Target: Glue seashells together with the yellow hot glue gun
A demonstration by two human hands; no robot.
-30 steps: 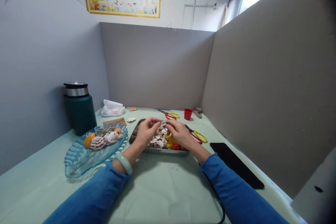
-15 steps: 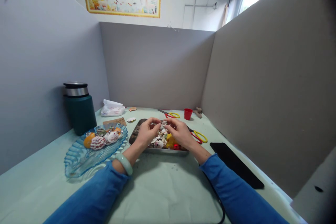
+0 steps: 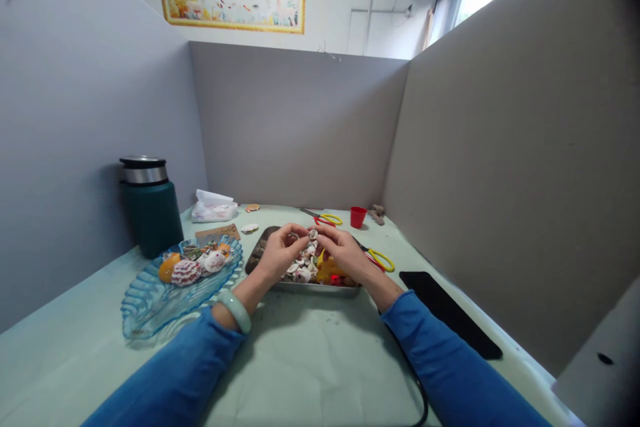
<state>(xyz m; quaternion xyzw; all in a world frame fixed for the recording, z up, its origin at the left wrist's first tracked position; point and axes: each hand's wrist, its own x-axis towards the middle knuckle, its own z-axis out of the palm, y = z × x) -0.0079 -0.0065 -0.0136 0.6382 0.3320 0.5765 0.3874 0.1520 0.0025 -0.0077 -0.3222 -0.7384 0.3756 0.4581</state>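
Over a metal tray (image 3: 280, 286) of small shells (image 3: 301, 273), my left hand (image 3: 283, 250) and my right hand (image 3: 343, 250) meet fingertip to fingertip. Both are closed in a pinch around a small pale shell (image 3: 313, 235), partly hidden by the fingers. Several shells lie heaped below the hands, along with a yellow item (image 3: 327, 269) and something red (image 3: 337, 280) at the tray's right side. The tray's dark left end shows beside my left hand. A pale green bangle (image 3: 236, 312) circles my left wrist.
To the left are a blue glass dish (image 3: 150, 310) of larger shells (image 3: 187, 273) and a dark green flask (image 3: 153, 217). Two pairs of scissors (image 3: 330, 219) (image 3: 381, 260), a red cup (image 3: 358, 217), a tissue pack (image 3: 214, 207) and a black slab (image 3: 450, 313) lie around. Grey partitions (image 3: 300, 127) enclose three sides.
My fingers have shifted slightly around the small shell, which now shows a little more between the fingertips. Both hands stay over the tray; nothing else has visibly moved.
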